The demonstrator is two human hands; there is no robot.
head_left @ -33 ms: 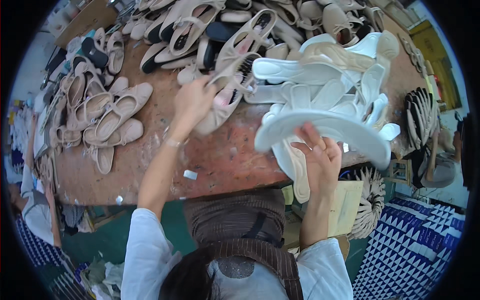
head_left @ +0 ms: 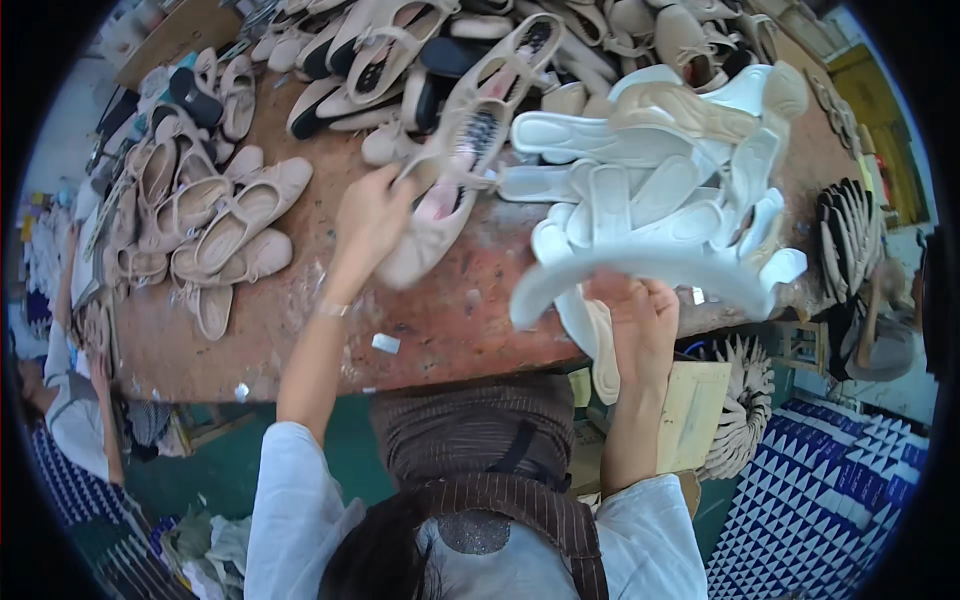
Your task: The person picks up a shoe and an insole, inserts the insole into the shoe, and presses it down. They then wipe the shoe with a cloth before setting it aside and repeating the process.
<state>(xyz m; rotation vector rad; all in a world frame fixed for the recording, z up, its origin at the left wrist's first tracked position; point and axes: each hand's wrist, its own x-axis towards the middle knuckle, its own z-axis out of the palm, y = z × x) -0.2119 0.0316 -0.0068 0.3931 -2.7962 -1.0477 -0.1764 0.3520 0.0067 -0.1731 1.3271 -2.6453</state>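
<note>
My left hand (head_left: 372, 218) is closed on the side of a beige strap shoe (head_left: 432, 235), its toe toward me and its inside showing pink and dark patches. My right hand (head_left: 642, 318) grips a white insole (head_left: 650, 268) near its middle; the piece bows in an arch and is seen almost edge-on. Beneath and beyond it lies a heap of white and tan insoles (head_left: 625, 195). A tan-faced insole (head_left: 603, 350) hangs over the table edge beside my right wrist.
Unlined-looking beige shoes (head_left: 420, 50) are piled along the far side of the worn red-brown table (head_left: 470, 325). Finished-looking pairs (head_left: 235, 225) stand at the left. A small white scrap (head_left: 385, 343) lies near the front edge. Other people sit at both sides.
My left hand has drawn the shoe slightly toward me. The insole in my right hand has tipped, so less of its flat face shows.
</note>
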